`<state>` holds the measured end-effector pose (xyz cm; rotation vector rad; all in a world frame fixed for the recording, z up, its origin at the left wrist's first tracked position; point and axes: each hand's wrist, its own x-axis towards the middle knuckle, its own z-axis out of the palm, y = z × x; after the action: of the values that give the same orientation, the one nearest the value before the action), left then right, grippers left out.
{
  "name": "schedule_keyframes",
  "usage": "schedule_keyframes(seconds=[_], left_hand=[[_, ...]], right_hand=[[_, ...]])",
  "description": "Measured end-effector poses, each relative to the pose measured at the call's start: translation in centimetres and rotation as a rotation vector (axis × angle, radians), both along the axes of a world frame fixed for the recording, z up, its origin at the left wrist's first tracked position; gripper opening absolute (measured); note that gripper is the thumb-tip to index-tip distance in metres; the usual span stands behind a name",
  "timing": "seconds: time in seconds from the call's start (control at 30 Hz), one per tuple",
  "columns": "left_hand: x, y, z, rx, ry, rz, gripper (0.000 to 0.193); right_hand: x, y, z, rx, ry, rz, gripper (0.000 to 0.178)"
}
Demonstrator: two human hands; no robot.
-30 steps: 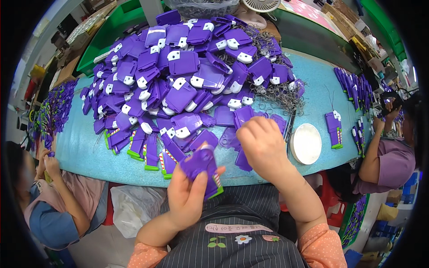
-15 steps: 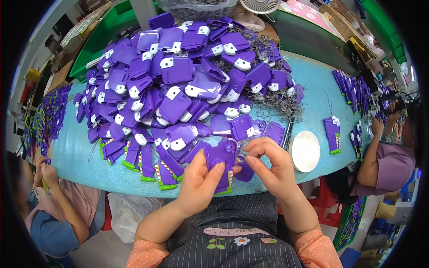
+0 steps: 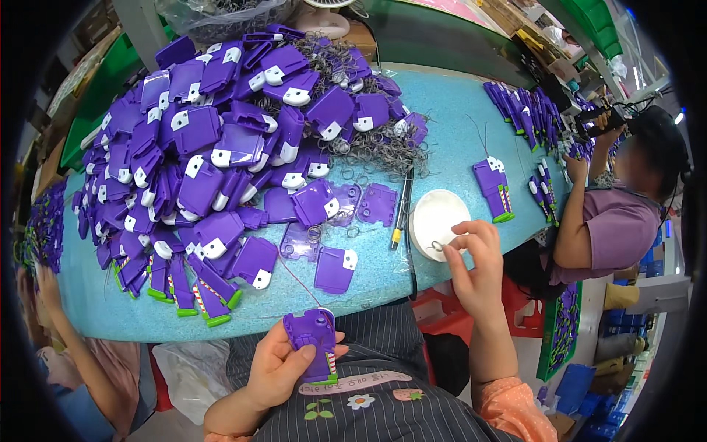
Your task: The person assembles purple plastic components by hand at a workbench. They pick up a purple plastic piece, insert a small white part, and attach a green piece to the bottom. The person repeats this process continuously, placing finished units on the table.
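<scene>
Low in front of my apron, my left hand (image 3: 269,372) grips a purple plastic casing (image 3: 308,331) with a green end and a red-and-white striped edge. A thin red wire (image 3: 294,276) runs up from its top toward the table. My right hand (image 3: 477,269) is by the near rim of a round white dish (image 3: 440,206), thumb and forefinger pinched on a small grey wire loop (image 3: 436,246). Left of the dish lie a purple casing half with a white corner (image 3: 335,269) and a translucent purple part (image 3: 298,241).
A big heap of purple casings (image 3: 195,129) covers the table's left side, with tangled grey wire loops (image 3: 383,158) beside it. A yellow-tipped cutter knife (image 3: 398,234) lies near the dish. One casing (image 3: 491,188) lies farther right. Co-workers sit at both sides, one in a purple shirt (image 3: 615,221).
The view has swung right. My left hand has lowered the casing toward my apron; my right hand has left it and reached the white dish.
</scene>
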<state>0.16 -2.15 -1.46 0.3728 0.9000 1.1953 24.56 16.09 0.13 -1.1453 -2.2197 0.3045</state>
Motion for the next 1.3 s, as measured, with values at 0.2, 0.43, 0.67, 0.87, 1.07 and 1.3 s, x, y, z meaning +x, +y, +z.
schedule_keyframes(seconds=[0.2, 0.43, 0.67, 0.87, 1.07, 1.3], left_hand=[[-0.2, 0.1, 0.4, 0.07, -0.03, -0.061, 0.036], [0.3, 1.4, 1.9, 0.173, 0.007, -0.082, 0.037], [0.2, 0.3, 0.9, 0.227, 0.13, -0.043, 0.035], [-0.1, 0.2, 1.2, 0.181, 0.257, -0.342, 0.033], [0.0, 0.8, 0.9, 0.43, 0.385, -0.621, 0.029], [-0.6, -2.9, -0.3, 0.127, -0.258, -0.134, 0.042]], right_hand=[[-1.4, -2.5, 2.4, -0.219, 0.421, -0.021, 0.006], [-7.5, -6.8, 0.5, -0.797, 0.731, 0.466, 0.01], [-7.7, -7.7, -0.7, -0.99, 0.663, 0.527, 0.009], [-5.8, -6.2, 0.5, -1.075, 0.437, 0.484, 0.019], [-5.0, -3.8, 2.0, -1.754, 0.401, 0.666, 0.022], [-9.4, -3.7, -1.7, -0.476, -0.073, 0.322, 0.038]])
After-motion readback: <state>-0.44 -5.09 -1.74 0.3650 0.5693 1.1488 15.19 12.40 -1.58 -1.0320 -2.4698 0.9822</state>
